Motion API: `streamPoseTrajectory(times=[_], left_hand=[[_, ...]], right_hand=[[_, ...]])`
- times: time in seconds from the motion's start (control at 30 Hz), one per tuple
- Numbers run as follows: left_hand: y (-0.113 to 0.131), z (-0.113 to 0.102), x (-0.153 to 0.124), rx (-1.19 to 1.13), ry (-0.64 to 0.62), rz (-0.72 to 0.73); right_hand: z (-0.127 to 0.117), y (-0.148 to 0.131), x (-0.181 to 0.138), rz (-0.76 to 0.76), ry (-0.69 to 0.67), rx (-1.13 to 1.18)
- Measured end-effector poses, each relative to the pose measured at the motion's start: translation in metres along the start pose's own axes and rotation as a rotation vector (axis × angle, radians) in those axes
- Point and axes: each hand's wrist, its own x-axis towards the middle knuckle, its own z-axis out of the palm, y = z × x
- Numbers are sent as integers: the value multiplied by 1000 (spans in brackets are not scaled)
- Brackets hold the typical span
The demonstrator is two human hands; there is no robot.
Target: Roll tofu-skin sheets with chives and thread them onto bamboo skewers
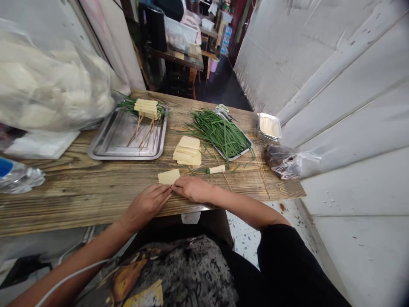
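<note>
A pale yellow tofu-skin sheet lies on the wooden table in front of me. My left hand and my right hand meet at its near edge, fingers closed and pinching there. What the fingertips cover is hidden. A stack of tofu-skin sheets sits just beyond. To the right of the single sheet, a rolled tofu skin has chives sticking out of its left end. A heap of green chives fills a small metal tray behind my right hand.
A metal tray at the left holds several finished rolls on skewers. Loose bamboo skewers, a foil container and a tied plastic bag are at the right. Scissors lie behind the chives. A large bag and bottle stand left.
</note>
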Motion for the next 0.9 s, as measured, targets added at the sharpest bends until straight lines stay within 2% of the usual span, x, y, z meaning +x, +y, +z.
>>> streamPoseTrajectory(times=[0.13,0.3,0.43,0.53,0.63,0.73,0.83,0.9], left_hand=[[-3,-1,4,0,15,29],[-11,-9,15,-161,78,-6],[-14,-18,21,-165,49,1],[-8,-21,21,-88,8,-80],[1,-21,19,-9,-7,-129],[3,-18,17,-30,36,-76],[-1,-16,17,-91,87,-15],[-4,-16,18,-121,85,-34]], right_hand=[[1,-2,-1,32,17,24],[8,-6,0,98,69,136],[14,-13,3,224,121,284],[16,-12,6,263,150,389],[15,-6,10,256,114,420],[13,1,12,212,91,444],[15,7,13,166,137,503],[19,9,13,150,177,544]])
